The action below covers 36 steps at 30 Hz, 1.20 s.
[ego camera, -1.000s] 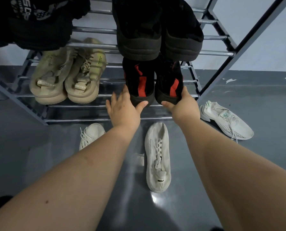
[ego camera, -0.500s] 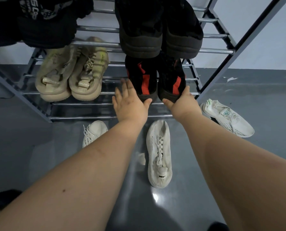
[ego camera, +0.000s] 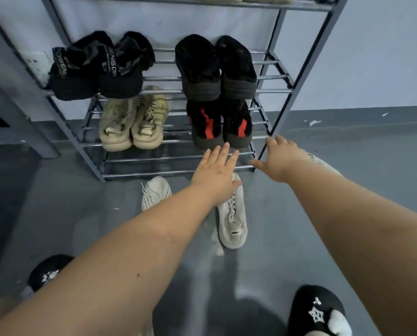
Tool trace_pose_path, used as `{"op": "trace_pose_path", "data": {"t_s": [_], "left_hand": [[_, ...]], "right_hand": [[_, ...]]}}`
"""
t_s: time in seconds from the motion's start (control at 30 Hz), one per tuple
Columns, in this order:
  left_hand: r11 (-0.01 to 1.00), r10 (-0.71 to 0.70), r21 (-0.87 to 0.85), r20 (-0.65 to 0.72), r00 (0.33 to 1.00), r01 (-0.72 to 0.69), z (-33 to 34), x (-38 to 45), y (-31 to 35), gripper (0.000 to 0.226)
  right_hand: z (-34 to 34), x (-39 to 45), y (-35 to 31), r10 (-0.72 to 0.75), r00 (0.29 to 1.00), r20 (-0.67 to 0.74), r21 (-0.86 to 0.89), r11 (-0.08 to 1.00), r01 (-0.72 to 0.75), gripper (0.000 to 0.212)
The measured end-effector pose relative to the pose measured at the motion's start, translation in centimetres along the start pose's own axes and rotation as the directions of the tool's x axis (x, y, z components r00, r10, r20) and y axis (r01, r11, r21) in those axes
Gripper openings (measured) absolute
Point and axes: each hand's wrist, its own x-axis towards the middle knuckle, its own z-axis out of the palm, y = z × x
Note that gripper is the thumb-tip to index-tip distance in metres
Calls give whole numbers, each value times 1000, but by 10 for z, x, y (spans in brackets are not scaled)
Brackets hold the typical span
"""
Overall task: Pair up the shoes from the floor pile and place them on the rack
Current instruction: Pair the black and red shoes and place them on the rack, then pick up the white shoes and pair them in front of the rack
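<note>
left hand [ego camera: 214, 177]: fingers straight, grasping nothing, frame centre | right hand [ego camera: 279, 161]: fingers relaxed, released | black-red pair [ego camera: 220, 123]: on rack [ego camera: 178, 157] lower shelf | 2 white shoes [ego camera: 233, 217] on floor below the hands

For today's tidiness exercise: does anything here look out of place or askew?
Yes. Two white sneakers, and, lie apart on the floor below the rack, not paired. Pairs on the rack sit neatly side by side.
</note>
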Motion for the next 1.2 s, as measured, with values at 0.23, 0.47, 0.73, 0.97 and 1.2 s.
{"op": "trace_pose_path", "data": {"t_s": [0.23, 0.47, 0.73, 0.97, 1.2], "left_hand": [[999, 22, 26, 25, 999, -22, -16, -73, 15, 74], [997, 60, 46, 1, 998, -60, -44, -113, 40, 74], [982, 166, 99, -39, 985, -161, -77, -114, 89, 75], [963, 232, 144, -11, 973, -228, -77, -78, 125, 75], [953, 252, 159, 65, 965, -260, -57, -28, 151, 75]], "right_hand": [[-2, -86, 0, -149, 988, 30, -178, 972, 153, 80], [-19, -148, 20, -102, 995, 11, -174, 980, 102, 78], [-44, -178, 55, -6, 1000, 5, -159, 987, 6, 76], [-46, -175, 105, 49, 999, 22, -164, 985, -45, 72], [-25, -146, 158, 111, 990, 86, -153, 983, -97, 70]]}}
